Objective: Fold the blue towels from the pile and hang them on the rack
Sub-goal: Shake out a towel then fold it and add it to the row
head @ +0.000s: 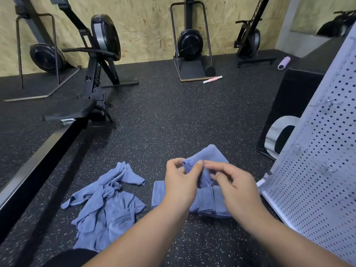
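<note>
- Here, near left, one loose pile (pixel 107 205) of blue towels lies on the floor.
- Just right: one row of folded towels (pixel 207 201), at least three showing.
- My left hand (pixel 180 182) and right hand (pixel 233 185) both pinch one blue towel (pixel 207 157) above that row.
- Right: one pegboard rack (pixel 317 170), three hooks.
- Far: four fan machines (pixel 189 44); lettering unreadable.

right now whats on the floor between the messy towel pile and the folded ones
Nothing: in the head view only a narrow strip of bare speckled floor separates the loose pile from the folded towels.
</note>
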